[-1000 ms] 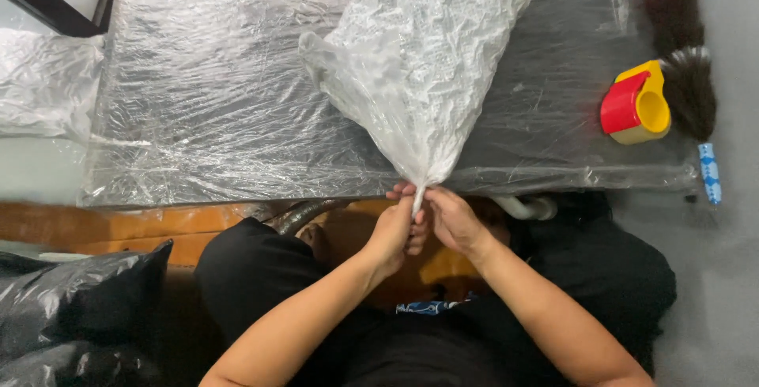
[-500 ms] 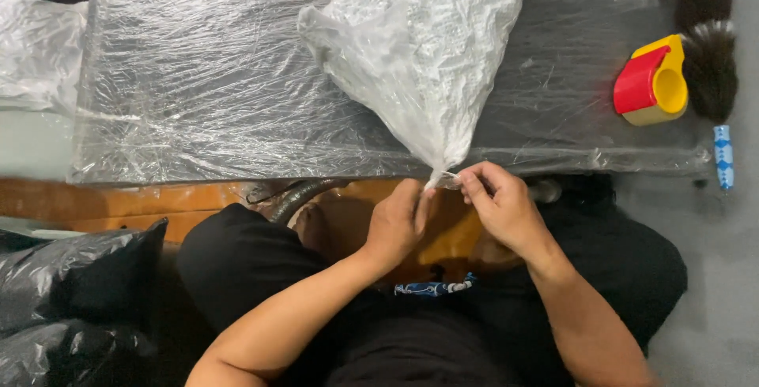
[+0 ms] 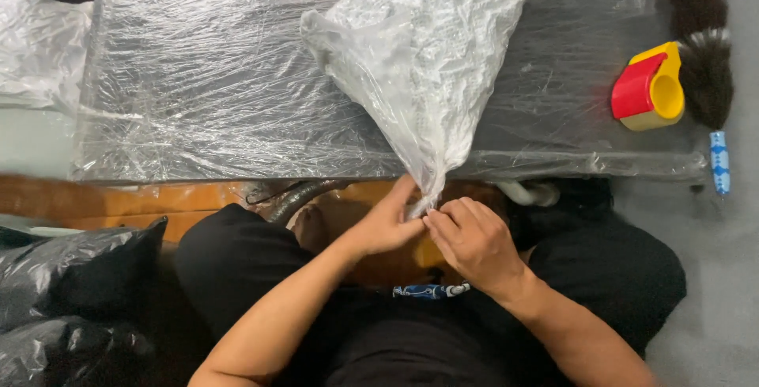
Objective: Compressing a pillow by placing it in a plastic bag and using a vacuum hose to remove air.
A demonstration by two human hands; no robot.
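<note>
The plastic bag was clear, crinkled and whitish. The table was dark grey under glossy clear film. The tape dispenser was red and yellow. The brush was dark brown, its handle white with a blue diamond pattern. The trousers were black.

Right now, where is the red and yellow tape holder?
The tape holder sits at the right end of the table, beside a dark brush.
</note>
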